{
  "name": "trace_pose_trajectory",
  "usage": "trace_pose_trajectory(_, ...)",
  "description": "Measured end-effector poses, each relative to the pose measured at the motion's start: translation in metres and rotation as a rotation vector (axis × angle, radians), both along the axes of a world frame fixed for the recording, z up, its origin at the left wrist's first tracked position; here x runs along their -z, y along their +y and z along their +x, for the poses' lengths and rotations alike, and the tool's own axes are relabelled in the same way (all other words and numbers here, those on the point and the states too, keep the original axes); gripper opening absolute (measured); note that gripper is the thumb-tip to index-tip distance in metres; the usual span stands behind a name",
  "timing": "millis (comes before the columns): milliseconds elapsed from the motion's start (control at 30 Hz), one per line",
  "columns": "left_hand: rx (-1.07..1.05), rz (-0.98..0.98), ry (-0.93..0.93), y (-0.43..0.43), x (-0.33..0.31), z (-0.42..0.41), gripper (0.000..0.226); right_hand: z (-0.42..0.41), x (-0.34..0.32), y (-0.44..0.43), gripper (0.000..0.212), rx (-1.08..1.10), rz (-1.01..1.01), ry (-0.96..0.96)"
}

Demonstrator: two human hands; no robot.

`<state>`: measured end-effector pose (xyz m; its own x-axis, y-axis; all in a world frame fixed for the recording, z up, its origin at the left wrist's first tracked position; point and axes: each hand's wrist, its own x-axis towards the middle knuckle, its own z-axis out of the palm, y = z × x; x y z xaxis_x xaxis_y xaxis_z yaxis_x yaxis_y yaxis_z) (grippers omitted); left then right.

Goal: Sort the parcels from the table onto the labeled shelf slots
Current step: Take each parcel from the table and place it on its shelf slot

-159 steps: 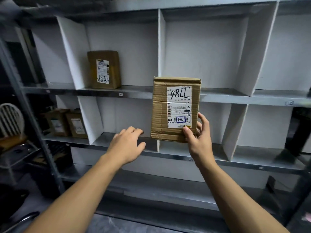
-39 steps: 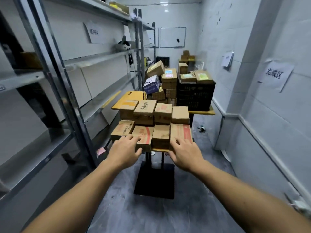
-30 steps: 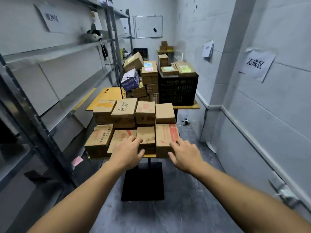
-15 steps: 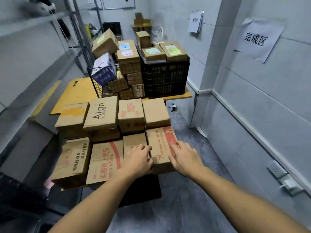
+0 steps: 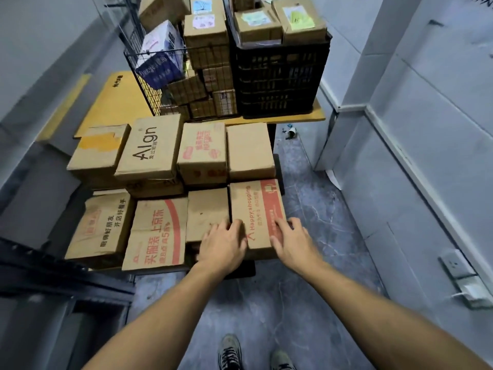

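Several brown cardboard parcels lie packed on a small table ahead of me. At its near right corner sits a parcel printed "Happy shopping" in red [image 5: 256, 206]. My left hand [image 5: 224, 247] lies on that parcel's near left edge, over the seam with a plain parcel [image 5: 206, 212]. My right hand [image 5: 290, 244] lies on its near right edge. The fingers of both hands are spread flat on the top, and the parcel still rests on the table. To the left are a red-striped parcel [image 5: 157, 233] and an "Algn" parcel [image 5: 149, 148].
Behind stands a yellow tabletop [image 5: 317, 117] with a wire basket [image 5: 138, 62] and a black crate [image 5: 277, 76], both full of parcels. The dark shelf frame [image 5: 53, 271] runs along my left. A grey wall [image 5: 426, 156] with a socket [image 5: 458, 271] closes the right. My shoes [image 5: 229, 353] stand on grey floor.
I turned from the shelf, where my right hand held a labelled parcel, and walked up to the table. Both empty hands have come down onto the "Happy shopping" parcel.
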<state>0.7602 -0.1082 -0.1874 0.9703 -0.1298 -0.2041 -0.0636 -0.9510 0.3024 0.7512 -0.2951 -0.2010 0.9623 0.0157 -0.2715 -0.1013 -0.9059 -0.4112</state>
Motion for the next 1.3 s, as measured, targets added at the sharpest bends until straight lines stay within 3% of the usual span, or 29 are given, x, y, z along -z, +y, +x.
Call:
trace_pose_trajectory(267,-0.097,-0.121,-0.092,-0.011,0.004,-0.015,0.042,-0.003,0.001,-0.008,0.043,0.203,0.335,-0.028)
trace_pose_trajectory(467,-0.153,-0.381,-0.197,-0.033,0.0,-0.046,0.043,-0.025,-0.008,-0.029,0.043,0.326,0.48,-0.132)
trace_pose_trajectory(600,-0.194,-0.527,-0.244,-0.044,-0.014,-0.063,0.043,-0.041,-0.011,-0.045,0.053,0.321,0.573,-0.162)
trace_pose_trajectory(867,-0.304,-0.82,-0.372,-0.058,-0.031,-0.082,0.036,-0.061,-0.015,-0.078,0.042,0.273,0.732,-0.249)
trace_pose_trajectory(1000,-0.284,-0.757,-0.329,-0.065,-0.027,-0.088,0.039,-0.07,-0.013,-0.085,0.039,0.23,0.782,-0.284)
trace_pose_trajectory(1300,-0.324,-0.873,-0.19,-0.063,-0.025,-0.1,0.052,-0.072,-0.013,-0.095,0.044,0.202,0.863,-0.312)
